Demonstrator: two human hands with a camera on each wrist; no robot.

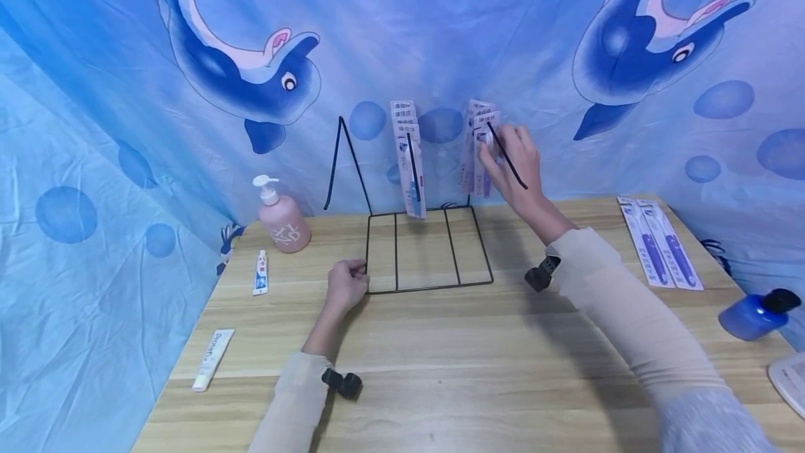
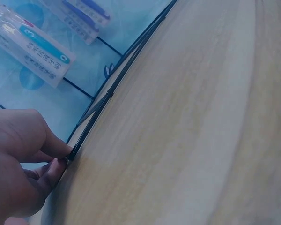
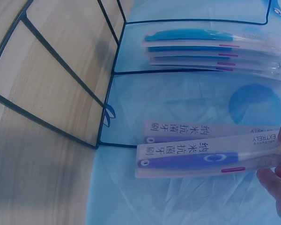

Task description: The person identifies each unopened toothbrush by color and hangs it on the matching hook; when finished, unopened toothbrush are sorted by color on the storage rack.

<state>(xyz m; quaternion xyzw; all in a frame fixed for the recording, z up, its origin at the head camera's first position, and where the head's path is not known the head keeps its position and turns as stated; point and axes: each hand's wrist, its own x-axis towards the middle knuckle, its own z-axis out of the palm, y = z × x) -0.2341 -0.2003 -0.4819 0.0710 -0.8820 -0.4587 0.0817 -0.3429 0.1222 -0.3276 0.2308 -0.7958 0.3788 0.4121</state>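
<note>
My left hand (image 1: 347,284) pinches the front left corner of a black wire rack (image 1: 430,289) between thumb and fingers, low at the table. In the left wrist view the fingertips (image 2: 61,149) close on the end of the wire. My right hand (image 1: 517,163) is raised at the rack's right hook (image 1: 512,168), gripping the upper part of a packaged purple toothbrush (image 3: 187,160). Another packaged purple toothbrush (image 3: 164,126) hangs behind it. Several packaged blue toothbrushes (image 1: 405,184) hang on the middle hook. Nothing hangs on the left hook (image 1: 333,163).
A pink pump bottle (image 1: 286,224) and two toothpaste tubes, one small (image 1: 260,272) and one longer (image 1: 212,361), are on the left. At right lie two packaged purple toothbrushes (image 1: 662,247), near a blue bottle (image 1: 748,317) and a white object (image 1: 791,379). A blue dolphin curtain (image 1: 503,33) hangs behind.
</note>
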